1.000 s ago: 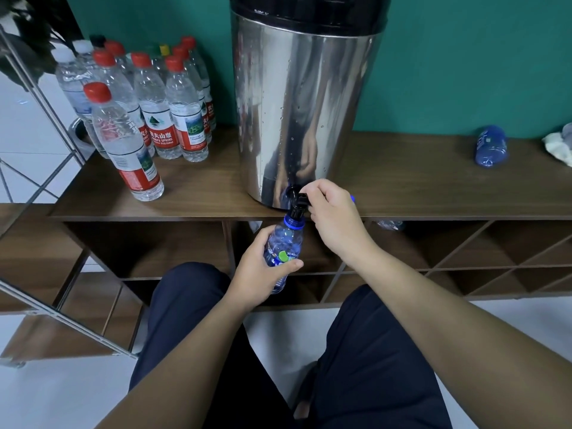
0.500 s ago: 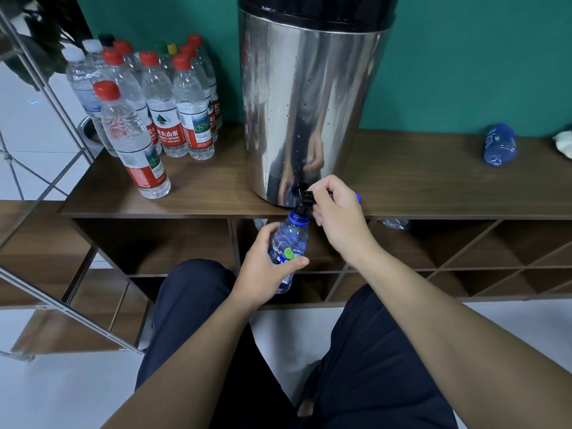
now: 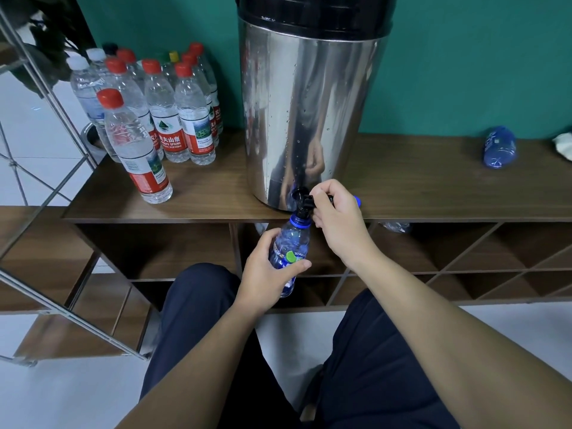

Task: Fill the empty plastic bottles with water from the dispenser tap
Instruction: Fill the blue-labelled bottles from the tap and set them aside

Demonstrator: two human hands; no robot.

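Down in the head view, the left hand (image 3: 266,274) grips a small blue bottle (image 3: 289,249) round its middle, holding it tilted with its open neck right under the black tap (image 3: 305,202) of the steel dispenser (image 3: 309,113). The right hand (image 3: 335,212) has its fingers curled round the tap lever. On the wooden shelf (image 3: 402,187), capped clear bottles (image 3: 161,113) stand in a group to the left of the dispenser, and another blue bottle (image 3: 499,147) lies on its side far to the right
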